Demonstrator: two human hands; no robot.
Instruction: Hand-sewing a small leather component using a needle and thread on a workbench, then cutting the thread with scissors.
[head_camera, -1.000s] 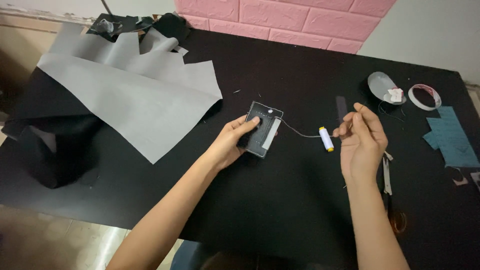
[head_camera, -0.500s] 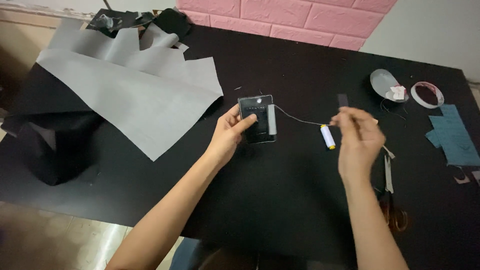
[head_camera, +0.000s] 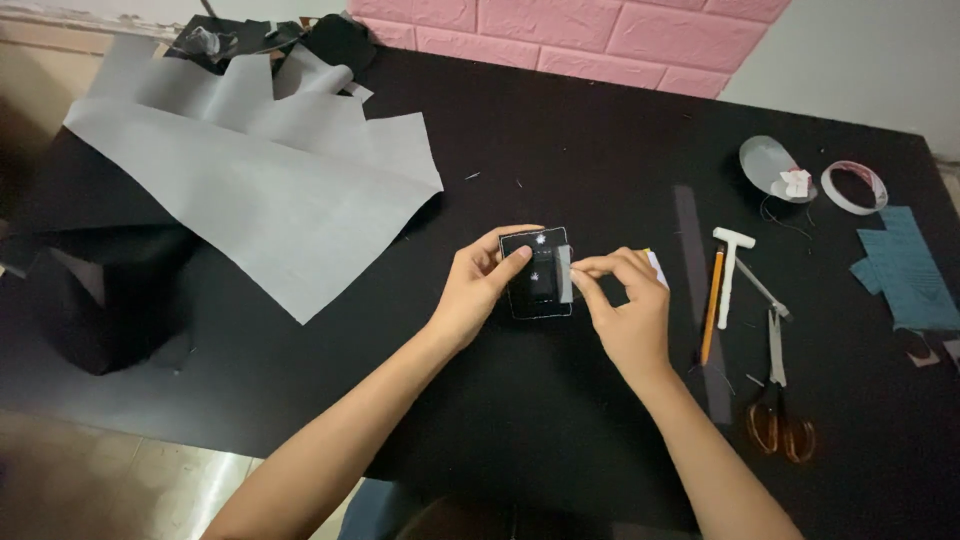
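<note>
A small black rectangular leather piece (head_camera: 537, 275) with a grey strip along its right side lies on the black table (head_camera: 560, 150). My left hand (head_camera: 480, 285) grips its left edge, with the forefinger resting on its top. My right hand (head_camera: 625, 300) pinches at the grey strip on the right edge, fingertips closed; whether a needle is in them I cannot tell. A white thread spool (head_camera: 655, 265) peeks out just behind my right hand.
A large grey sheet (head_camera: 250, 170) lies at the left over a black box (head_camera: 95, 290). To the right lie an orange pencil (head_camera: 710, 305), a white T-shaped tool (head_camera: 728, 270), scissors (head_camera: 775, 400), a tape roll (head_camera: 853, 187) and teal pieces (head_camera: 905, 265).
My right hand has come left from beside the spool, where it pulled thread taut, to the piece's right edge. My left hand has kept its hold on the piece.
</note>
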